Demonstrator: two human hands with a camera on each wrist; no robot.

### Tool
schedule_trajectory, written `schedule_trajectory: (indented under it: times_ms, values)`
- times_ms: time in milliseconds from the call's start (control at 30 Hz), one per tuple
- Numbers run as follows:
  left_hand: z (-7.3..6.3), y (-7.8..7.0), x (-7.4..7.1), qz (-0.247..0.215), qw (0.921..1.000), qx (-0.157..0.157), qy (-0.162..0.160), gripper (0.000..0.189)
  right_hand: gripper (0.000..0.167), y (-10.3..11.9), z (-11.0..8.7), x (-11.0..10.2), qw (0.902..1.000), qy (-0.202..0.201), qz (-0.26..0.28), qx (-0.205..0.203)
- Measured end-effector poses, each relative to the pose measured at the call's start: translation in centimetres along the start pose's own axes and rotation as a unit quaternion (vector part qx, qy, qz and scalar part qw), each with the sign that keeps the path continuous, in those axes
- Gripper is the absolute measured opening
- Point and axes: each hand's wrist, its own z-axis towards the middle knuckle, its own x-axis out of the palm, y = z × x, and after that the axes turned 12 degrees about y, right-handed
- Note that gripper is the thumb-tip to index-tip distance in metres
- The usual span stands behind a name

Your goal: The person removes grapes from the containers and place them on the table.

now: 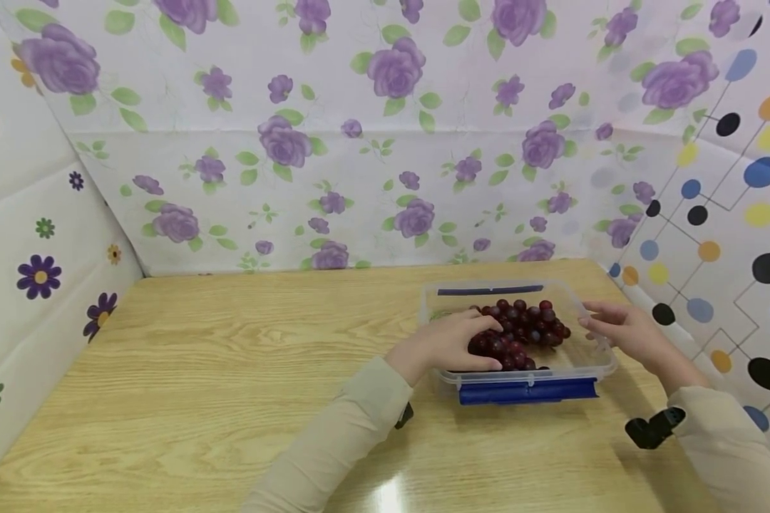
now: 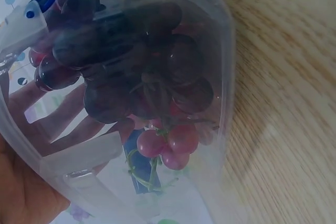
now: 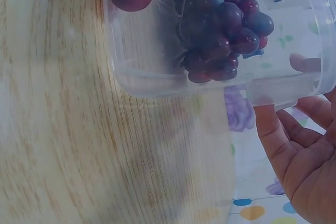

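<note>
A clear tub stands on the right part of the wooden table, with one blue clip along its near side and another on its far side. Dark red grapes lie inside. The left hand reaches in over the tub's left side, fingers and thumb about the nearer grapes. The right hand holds the right rim. Purple-flowered cloth hangs at the far side, dotted cloth at the right, daisy-patterned cloth at the left.
</note>
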Motion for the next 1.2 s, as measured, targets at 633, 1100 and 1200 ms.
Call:
schedule_trajectory:
  times_ms: [633,1100,1200]
  values:
    - [0.2,0.0,-0.1,-0.026,0.9995,0.014,0.012,0.057,0.071,-0.4,0.1,-0.4,0.9894,0.041,0.129,0.052]
    - [0.8,0.7,-1.0,-0.100,0.9920,0.026,0.073,0.056,0.064,-0.1,0.3,-0.8,0.9790,0.061,0.181,0.072]
    - [0.9,0.8,-1.0,-0.110,0.9904,0.024,0.081,0.054,0.066,-0.2,0.3,-0.8,0.9775,0.063,0.186,0.077]
